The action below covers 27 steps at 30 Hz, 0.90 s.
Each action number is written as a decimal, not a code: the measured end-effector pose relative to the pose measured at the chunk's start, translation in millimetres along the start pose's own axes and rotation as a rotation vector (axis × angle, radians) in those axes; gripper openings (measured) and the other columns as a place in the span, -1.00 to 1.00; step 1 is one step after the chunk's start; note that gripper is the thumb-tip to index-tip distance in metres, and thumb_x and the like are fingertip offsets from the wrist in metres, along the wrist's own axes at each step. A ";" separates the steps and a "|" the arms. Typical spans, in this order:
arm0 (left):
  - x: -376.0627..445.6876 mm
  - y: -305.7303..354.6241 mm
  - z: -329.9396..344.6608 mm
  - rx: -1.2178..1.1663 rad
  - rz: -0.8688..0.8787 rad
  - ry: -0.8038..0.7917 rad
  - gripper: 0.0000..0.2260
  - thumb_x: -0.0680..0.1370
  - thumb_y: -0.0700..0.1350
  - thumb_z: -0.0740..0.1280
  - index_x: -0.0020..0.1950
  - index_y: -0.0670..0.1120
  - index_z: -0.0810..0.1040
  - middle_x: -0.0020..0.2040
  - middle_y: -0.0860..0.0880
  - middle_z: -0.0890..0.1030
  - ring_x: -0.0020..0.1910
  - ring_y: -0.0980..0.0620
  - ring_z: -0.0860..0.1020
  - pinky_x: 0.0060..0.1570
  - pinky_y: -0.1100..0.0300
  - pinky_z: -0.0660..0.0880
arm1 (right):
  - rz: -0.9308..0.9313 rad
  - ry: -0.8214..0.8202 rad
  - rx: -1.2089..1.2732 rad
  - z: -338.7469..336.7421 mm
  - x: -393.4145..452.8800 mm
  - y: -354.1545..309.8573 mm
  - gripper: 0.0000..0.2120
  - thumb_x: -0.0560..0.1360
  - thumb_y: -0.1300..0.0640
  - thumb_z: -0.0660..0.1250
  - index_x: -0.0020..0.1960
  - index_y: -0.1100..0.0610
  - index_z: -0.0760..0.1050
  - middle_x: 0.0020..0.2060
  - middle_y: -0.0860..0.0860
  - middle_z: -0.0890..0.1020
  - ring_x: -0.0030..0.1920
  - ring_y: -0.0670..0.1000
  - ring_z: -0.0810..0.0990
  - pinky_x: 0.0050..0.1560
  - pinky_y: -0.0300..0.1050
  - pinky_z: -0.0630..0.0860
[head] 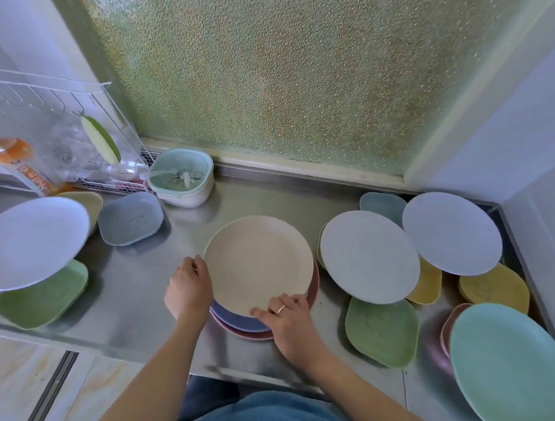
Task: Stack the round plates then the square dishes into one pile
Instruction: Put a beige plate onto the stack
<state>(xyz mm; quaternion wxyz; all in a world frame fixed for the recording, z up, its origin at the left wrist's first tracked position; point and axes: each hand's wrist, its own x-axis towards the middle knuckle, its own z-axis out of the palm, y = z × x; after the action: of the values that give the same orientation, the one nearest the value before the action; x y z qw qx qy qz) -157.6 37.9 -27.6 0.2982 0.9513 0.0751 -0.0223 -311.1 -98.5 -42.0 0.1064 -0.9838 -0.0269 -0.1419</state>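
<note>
Holding a cream plate point(258, 263) by its rim over a small pile at the middle of the steel table point(135, 287). Left hand point(188, 289) curled on the plate's left edge, grip clamped on it; right hand point(286, 324), ring on one finger, pinched the near edge, fingers point(266, 311) on top of the rim. Sat tilted, far side raised, on a blue plate point(234, 322) and a pink plate point(250, 333), both showing under the near edge. Lay to the right: two pale plates point(369, 256) point(451, 233) overlapping, propped on yellow dishes point(493, 287) and a green dish point(382, 332); mint plate point(509, 376) at the right edge over a pink dish point(448, 326). Lay to the left: white plate point(33, 242) resting over a second green dish point(43, 296), with a blue-grey dish point(130, 218) upside down just beyond. Stood at the back left: strainer tub point(183, 177) beside a wire rack point(52, 130).
</note>
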 end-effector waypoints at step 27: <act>34.8 -0.1 -5.2 -0.123 0.087 -0.322 -0.87 0.43 -0.18 0.29 -0.23 -0.08 0.64 -0.27 -0.13 0.63 -0.21 -0.20 0.52 -0.19 0.07 0.48 | 1.057 0.004 0.406 3.0 14.0 15.3 -0.47 0.52 0.27 0.15 0.48 0.14 0.17 0.34 0.13 0.43 0.34 0.11 0.38 0.35 0.13 0.31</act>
<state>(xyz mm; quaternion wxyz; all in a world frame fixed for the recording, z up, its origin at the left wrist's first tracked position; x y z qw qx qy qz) -123.3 45.4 -26.4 0.3646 0.9177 -0.0135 -0.1570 -295.6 -112.5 -43.9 0.3501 -0.8231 0.4426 -0.0632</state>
